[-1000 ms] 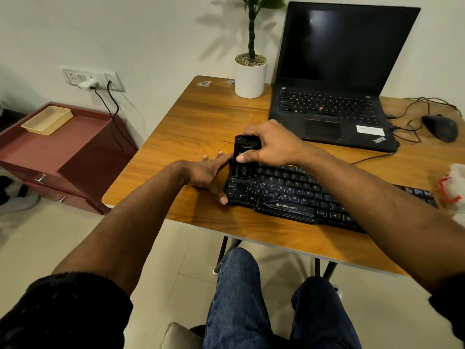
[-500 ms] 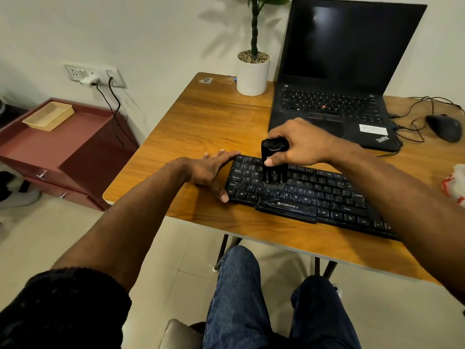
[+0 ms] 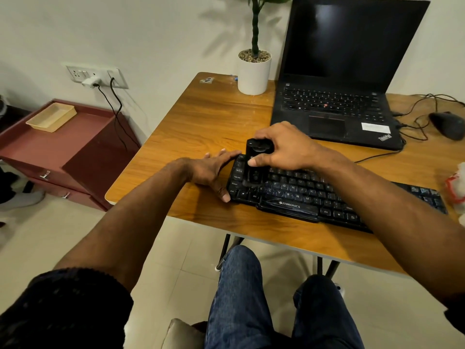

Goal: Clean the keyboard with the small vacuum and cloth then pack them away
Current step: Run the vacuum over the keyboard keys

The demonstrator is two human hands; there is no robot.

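Observation:
A black Zebronics keyboard [image 3: 302,195] lies across the front of the wooden table [image 3: 208,122]. My right hand [image 3: 284,147] grips a small black vacuum [image 3: 254,167] from above; it stands upright on the keys at the keyboard's left end. My left hand [image 3: 214,172] rests flat on the table against the keyboard's left edge, fingers spread, thumb touching the front corner. A white cloth with red trim [image 3: 456,187] shows partly at the right edge of the frame.
An open black laptop [image 3: 339,104] stands behind the keyboard, a white plant pot [image 3: 254,71] to its left, a black mouse [image 3: 448,124] with cables to its right. A red cabinet [image 3: 63,152] with a beige tray [image 3: 51,117] stands left, below a wall socket.
My right hand slid the vacuum right over the keys, then back to the keyboard's left end. My left hand stayed at the keyboard's left edge.

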